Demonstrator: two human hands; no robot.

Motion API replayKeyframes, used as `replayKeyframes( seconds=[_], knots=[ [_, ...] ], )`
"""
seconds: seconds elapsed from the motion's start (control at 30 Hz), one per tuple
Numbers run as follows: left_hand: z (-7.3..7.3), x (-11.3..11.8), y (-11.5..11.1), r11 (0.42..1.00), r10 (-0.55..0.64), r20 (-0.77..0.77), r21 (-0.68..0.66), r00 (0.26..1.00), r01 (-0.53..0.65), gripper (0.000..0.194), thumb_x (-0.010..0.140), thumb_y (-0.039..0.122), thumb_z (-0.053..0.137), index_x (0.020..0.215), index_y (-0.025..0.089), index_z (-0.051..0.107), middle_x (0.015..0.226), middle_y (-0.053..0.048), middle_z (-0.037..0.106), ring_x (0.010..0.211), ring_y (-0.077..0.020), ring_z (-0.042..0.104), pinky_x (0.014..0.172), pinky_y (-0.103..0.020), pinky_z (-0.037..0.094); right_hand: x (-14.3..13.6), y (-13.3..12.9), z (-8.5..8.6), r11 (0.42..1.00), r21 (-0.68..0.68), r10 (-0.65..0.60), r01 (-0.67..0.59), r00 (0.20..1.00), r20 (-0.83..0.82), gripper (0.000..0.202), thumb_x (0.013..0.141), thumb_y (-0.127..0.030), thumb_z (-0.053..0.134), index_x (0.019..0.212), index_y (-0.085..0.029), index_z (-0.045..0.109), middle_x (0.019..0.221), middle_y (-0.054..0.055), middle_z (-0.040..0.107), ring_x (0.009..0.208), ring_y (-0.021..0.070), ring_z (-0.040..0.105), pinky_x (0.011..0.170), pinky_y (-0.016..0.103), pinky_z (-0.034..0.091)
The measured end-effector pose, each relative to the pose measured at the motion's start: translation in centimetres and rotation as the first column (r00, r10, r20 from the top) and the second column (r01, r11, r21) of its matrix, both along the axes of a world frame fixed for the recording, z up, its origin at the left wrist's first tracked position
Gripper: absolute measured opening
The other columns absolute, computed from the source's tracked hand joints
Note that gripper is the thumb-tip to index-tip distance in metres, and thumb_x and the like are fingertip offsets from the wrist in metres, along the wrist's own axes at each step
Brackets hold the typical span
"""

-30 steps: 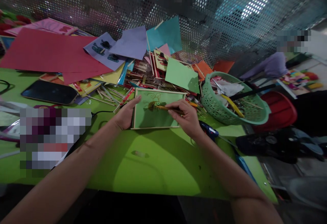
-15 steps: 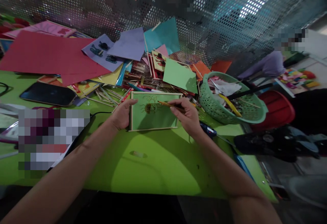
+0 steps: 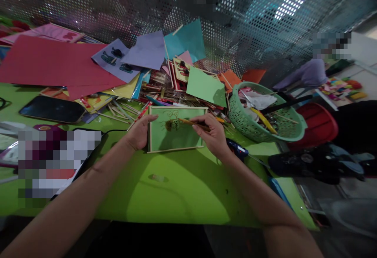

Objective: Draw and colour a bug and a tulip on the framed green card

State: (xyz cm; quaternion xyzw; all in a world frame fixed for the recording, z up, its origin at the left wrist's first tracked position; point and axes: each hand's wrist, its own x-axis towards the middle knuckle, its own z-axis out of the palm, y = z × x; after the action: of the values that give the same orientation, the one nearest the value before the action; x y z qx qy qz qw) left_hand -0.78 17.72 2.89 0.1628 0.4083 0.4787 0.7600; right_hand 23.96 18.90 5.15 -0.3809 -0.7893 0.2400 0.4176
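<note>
Framed green card under work on a green table [image 3: 176,199]. Compared with one second earlier, the pencil [image 3: 188,122] has shifted: its tip, formerly over the middle of the drawing [image 3: 171,121], now lies at the drawing's right side, leaving the dark patch and the marks beside it exposed. The framed green card [image 3: 179,140] sits slightly nearer the person, and a teal pen [image 3: 154,101] now shows more fully behind its upper edge.

To the right, a green perforated basket [image 3: 243,124] holds a crumpled white sheet [image 3: 263,101], a yellow tool [image 3: 264,120], thin sticks and a long black piece [image 3: 287,105] that projects beyond the rim. A blue glue gun [image 3: 238,149] lies near the right wrist.

The left hand [image 3: 140,133] clasps the card's left edge, thumb on the face; its other fingers are largely hidden. The right hand [image 3: 213,134] pinches the pencil between thumb and fingers, pointing it leftward across the card; contact between tip and surface cannot be determined. Both forearms converge from the lower corners.
</note>
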Motion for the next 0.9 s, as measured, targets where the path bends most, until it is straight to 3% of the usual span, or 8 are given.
replayKeyframes(
  seconds=[0.33,0.57,0.9],
  knots=[
    [-0.1,-1.2,-0.5,0.999,-0.014,0.030,0.052,0.999,0.012,0.058,0.079,0.032,0.056,0.132,0.008,0.061,0.091,-0.013,0.081,0.094,-0.0340,0.076,0.096,-0.050,0.057,-0.1,-0.9,0.9,1.000,-0.008,0.029,-0.029,0.998,-0.051,0.013,0.092,-0.025,0.063,0.104,-0.025,0.070,0.095,0.003,0.065,0.088,0.0180,0.061,0.076,0.032,0.049],
    [0.2,-1.0,-0.5,0.998,-0.022,-0.009,0.059,1.000,0.023,0.057,0.075,0.028,0.058,0.129,0.010,0.065,0.087,-0.012,0.081,0.091,-0.0357,0.076,0.093,-0.051,0.058,-0.4,-0.8,-0.3,0.998,-0.040,0.055,-0.056,0.998,-0.023,0.013,0.092,-0.027,0.063,0.103,-0.024,0.070,0.097,0.004,0.067,0.089,0.0185,0.062,0.080,0.034,0.050],
    [-0.7,-0.8,-0.1,0.996,-0.034,0.004,0.078,0.999,0.034,0.061,0.074,0.041,0.063,0.130,0.015,0.066,0.099,-0.014,0.080,0.100,-0.0376,0.074,0.097,-0.051,0.055,-0.6,-0.4,-1.1,0.998,-0.040,0.051,-0.051,0.999,-0.007,0.014,0.092,-0.027,0.063,0.103,-0.024,0.070,0.097,0.004,0.068,0.086,0.0178,0.063,0.076,0.032,0.052]
  ],
)
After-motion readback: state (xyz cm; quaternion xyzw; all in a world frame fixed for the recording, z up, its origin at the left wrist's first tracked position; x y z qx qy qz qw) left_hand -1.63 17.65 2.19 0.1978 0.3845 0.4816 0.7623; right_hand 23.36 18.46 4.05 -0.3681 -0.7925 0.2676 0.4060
